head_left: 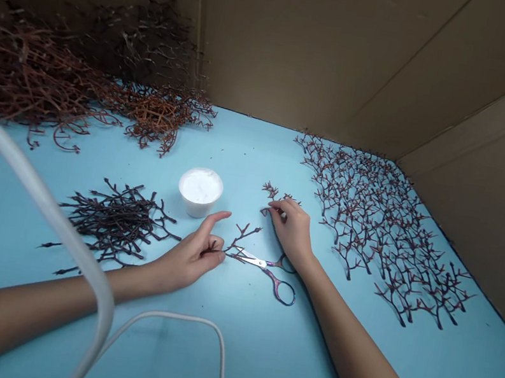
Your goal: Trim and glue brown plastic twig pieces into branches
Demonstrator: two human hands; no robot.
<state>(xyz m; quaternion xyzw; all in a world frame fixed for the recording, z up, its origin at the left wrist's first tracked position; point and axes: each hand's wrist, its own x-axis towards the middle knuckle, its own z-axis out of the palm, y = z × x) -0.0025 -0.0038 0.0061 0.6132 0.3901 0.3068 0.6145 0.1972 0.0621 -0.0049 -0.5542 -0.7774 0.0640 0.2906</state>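
My left hand (190,255) pinches the end of a thin, dark, forked twig (240,238) between its fingers, with the index finger raised. Just below that twig lie metal scissors (268,270) with iridescent looped handles, their blades pointing towards my left hand. My right hand (290,231) rests on the blue surface, its fingertips gripping a small branched twig (277,196). Part of that twig is hidden under the fingers. A white cup (199,192) of white paste or powder stands just beyond my left hand.
Left of my left hand lies a dark heap of twigs (116,221). A large brown tangle of branches (69,71) fills the far left. Many branched pieces (385,234) lie spread at right. Cardboard walls (306,43) rise behind the blue table (225,352). A white cable (54,214) crosses the near view.
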